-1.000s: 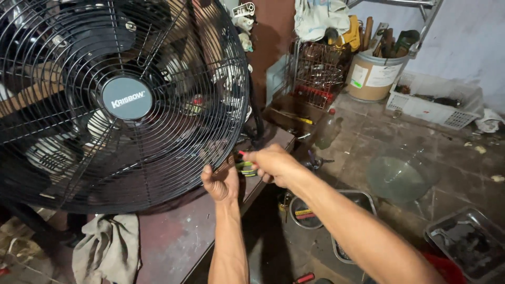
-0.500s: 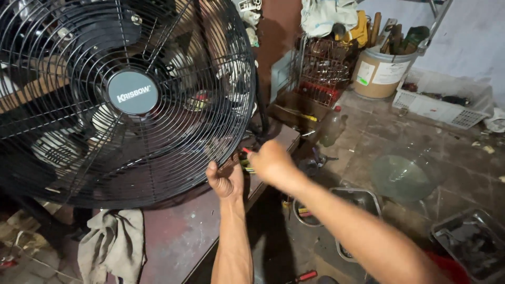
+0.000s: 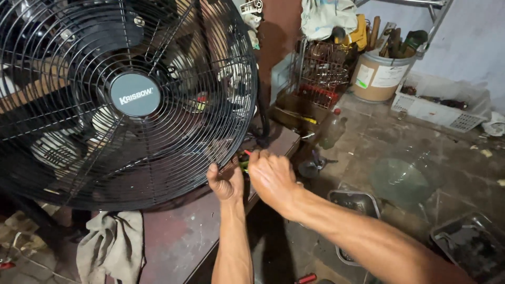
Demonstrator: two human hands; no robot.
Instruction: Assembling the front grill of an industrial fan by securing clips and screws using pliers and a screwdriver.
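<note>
Two hands at black fan guard point(image 3: 158, 105) rim, left hand point(image 3: 226, 181) fisted, right hand point(image 3: 272, 179) fingers closed on half-hidden green-red tool point(image 3: 244, 164)

Left hand point(image 3: 225, 181) fisted; right hand point(image 3: 271, 179) curled, knuckles touching.

In front of me is a dark reddish workbench point(image 3: 184, 239). On it stands a big black fan point(image 3: 121, 100), and a grey rag point(image 3: 113, 247) hangs over the near edge. The concrete floor point(image 3: 452, 158) to the right carries many things: a cardboard drum point(image 3: 380, 78) full of tools, a white plastic basket point(image 3: 439, 108), a wire rack point(image 3: 325, 71), a plastic bottle point(image 3: 332, 129), a clear glass bowl point(image 3: 402, 181), and two metal trays point(image 3: 357, 202) point(image 3: 471, 244).
</note>
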